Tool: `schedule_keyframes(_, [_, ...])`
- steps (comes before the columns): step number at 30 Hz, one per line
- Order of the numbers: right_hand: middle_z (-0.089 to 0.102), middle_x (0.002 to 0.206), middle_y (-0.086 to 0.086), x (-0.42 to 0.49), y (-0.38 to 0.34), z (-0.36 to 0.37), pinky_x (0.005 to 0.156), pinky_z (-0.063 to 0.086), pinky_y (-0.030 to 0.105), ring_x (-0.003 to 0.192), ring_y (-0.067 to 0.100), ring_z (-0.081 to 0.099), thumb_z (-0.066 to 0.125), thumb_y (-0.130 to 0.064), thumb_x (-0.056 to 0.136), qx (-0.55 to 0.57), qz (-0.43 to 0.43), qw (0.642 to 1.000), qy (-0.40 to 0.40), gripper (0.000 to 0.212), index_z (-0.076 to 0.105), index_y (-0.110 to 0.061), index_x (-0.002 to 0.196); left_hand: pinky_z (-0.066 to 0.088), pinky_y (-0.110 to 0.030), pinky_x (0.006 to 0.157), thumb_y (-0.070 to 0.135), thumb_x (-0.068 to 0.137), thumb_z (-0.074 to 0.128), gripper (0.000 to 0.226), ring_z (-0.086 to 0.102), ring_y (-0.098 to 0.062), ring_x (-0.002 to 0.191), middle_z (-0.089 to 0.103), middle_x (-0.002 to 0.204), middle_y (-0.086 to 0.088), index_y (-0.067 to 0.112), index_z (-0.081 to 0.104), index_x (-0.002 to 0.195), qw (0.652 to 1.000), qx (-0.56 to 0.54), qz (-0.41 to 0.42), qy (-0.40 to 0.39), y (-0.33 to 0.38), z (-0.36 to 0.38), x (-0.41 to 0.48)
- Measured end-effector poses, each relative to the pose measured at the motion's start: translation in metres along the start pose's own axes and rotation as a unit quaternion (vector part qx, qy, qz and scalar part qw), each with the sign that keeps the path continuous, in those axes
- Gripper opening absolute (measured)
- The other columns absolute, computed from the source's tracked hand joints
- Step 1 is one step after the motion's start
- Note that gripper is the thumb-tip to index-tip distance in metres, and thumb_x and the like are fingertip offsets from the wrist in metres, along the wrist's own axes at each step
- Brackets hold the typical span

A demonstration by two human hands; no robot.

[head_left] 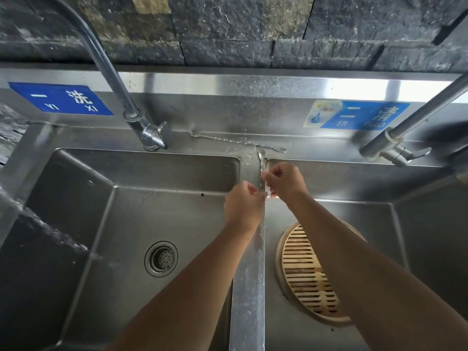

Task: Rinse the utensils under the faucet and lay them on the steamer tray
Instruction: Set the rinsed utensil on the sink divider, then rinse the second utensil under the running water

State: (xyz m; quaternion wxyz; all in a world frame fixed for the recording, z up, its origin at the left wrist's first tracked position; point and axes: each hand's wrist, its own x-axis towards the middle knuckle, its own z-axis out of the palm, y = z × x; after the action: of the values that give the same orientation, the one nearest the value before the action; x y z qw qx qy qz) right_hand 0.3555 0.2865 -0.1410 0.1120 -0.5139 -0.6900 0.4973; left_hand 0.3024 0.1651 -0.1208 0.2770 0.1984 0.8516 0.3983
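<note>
Left grip (244, 206) and right grip (285, 182) both pinch a slim silver metal utensil (261, 160) over the steel sink divider (249, 287); a round slatted bamboo steamer tray (279, 254) lies in the right steel basin (425, 236).

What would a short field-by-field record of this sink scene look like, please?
Left hand: pinches the long utensil along the divider
Right hand: pinches the same long utensil
Second utensil: lies on the back ledge, untouched
Steamer tray: in the right basin, partly hidden by the right arm; no utensils on its visible slats
Left basin: drain visible
</note>
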Motion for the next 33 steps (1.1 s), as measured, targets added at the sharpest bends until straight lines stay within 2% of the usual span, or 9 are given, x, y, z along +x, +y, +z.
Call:
schedule_keyframes(5, [0.065,0.064,-0.003,0.013,-0.021,-0.009,0.044,0.043,0.02,0.044,0.008,0.059,0.072,-0.027,0.086,-0.035,-0.062,0.997,0.027,0.017,0.063,-0.017,0.076,0.061,-0.043,0.049,0.02,0.084,0.07,0.01,0.069,-0.022,0.054,0.07,0.08,-0.008,0.016,0.061,0.083,0.992,-0.11,-0.025,0.062,-0.006,-0.041,0.031])
schedule_keyframes(9, [0.066,0.07,-0.004,0.029,-0.056,-0.005,0.06,0.043,0.024,0.066,0.016,0.061,0.063,-0.017,0.088,-0.141,-0.179,0.973,0.033,0.012,0.067,-0.021,0.078,0.061,-0.038,0.055,0.011,0.088,0.07,0.027,0.069,-0.024,0.071,0.065,0.093,-0.015,0.001,0.06,0.111,0.944,-0.274,-0.151,0.101,-0.005,-0.071,0.08])
schedule_keyframes(12, [0.072,0.093,0.01,0.044,-0.078,0.007,0.075,0.055,0.037,0.084,0.033,0.067,0.051,-0.013,0.09,-0.334,-0.247,0.91,0.001,0.018,0.068,-0.017,0.093,0.062,-0.046,0.066,0.01,0.087,0.074,0.044,0.067,-0.028,0.076,0.058,0.086,-0.012,-0.001,0.053,0.124,0.895,-0.369,-0.233,0.097,-0.004,-0.085,0.111])
schedule_keyframes(14, [0.068,0.102,0.01,0.053,-0.087,0.014,0.076,0.055,0.038,0.09,0.037,0.068,0.052,-0.008,0.089,-0.443,-0.282,0.851,-0.009,0.021,0.065,-0.018,0.102,0.062,-0.048,0.069,0.012,0.085,0.077,0.043,0.064,-0.028,0.071,0.054,0.08,-0.009,0.001,0.055,0.12,0.882,-0.379,-0.261,0.104,-0.006,-0.089,0.128])
schedule_keyframes(17, [0.064,0.101,0.009,0.059,-0.092,0.023,0.065,0.046,0.036,0.088,0.038,0.069,0.057,-0.003,0.084,-0.517,-0.312,0.797,-0.013,0.024,0.062,-0.015,0.105,0.062,-0.05,0.068,0.011,0.086,0.076,0.048,0.064,-0.033,0.09,0.055,0.087,-0.007,0.002,0.052,0.125,0.869,-0.393,-0.277,0.114,-0.014,-0.088,0.146])
schedule_keyframes(19, [0.063,0.102,0.009,0.062,-0.093,0.029,0.062,0.044,0.036,0.088,0.038,0.069,0.056,-0.002,0.084,-0.546,-0.322,0.773,-0.017,0.024,0.061,-0.012,0.106,0.063,-0.046,0.07,0.011,0.088,0.073,0.048,0.068,-0.034,0.094,0.062,0.101,-0.012,0.0,0.052,0.129,0.875,-0.383,-0.278,0.104,-0.019,-0.084,0.153])
schedule_keyframes(22, [0.065,0.105,0.01,0.065,-0.098,0.036,0.063,0.043,0.037,0.092,0.038,0.068,0.056,-0.006,0.085,-0.577,-0.331,0.746,-0.028,0.024,0.06,-0.01,0.108,0.063,-0.041,0.07,0.009,0.089,0.069,0.043,0.071,-0.027,0.072,0.065,0.125,-0.019,-0.002,0.054,0.127,0.872,-0.379,-0.288,0.11,-0.024,-0.078,0.159])
schedule_keyframes(27, [0.072,0.101,0.007,0.061,-0.112,0.044,0.069,0.051,0.034,0.091,0.033,0.071,0.062,-0.008,0.083,-0.646,-0.342,0.681,-0.042,0.022,0.068,-0.012,0.104,0.059,-0.03,0.053,0.01,0.086,0.068,0.042,0.07,-0.029,0.055,0.065,0.126,-0.019,-0.001,0.053,0.123,0.877,-0.358,-0.295,0.125,-0.029,-0.076,0.162])
schedule_keyframes(33, [0.071,0.101,0.007,0.056,-0.118,0.039,0.066,0.049,0.033,0.09,0.031,0.072,0.058,-0.005,0.085,-0.677,-0.35,0.646,-0.042,0.023,0.066,-0.011,0.106,0.05,-0.024,0.042,0.012,0.085,0.07,0.043,0.074,-0.037,0.076,0.066,0.123,-0.02,0.0,0.051,0.121,0.884,-0.341,-0.292,0.129,-0.031,-0.076,0.161])
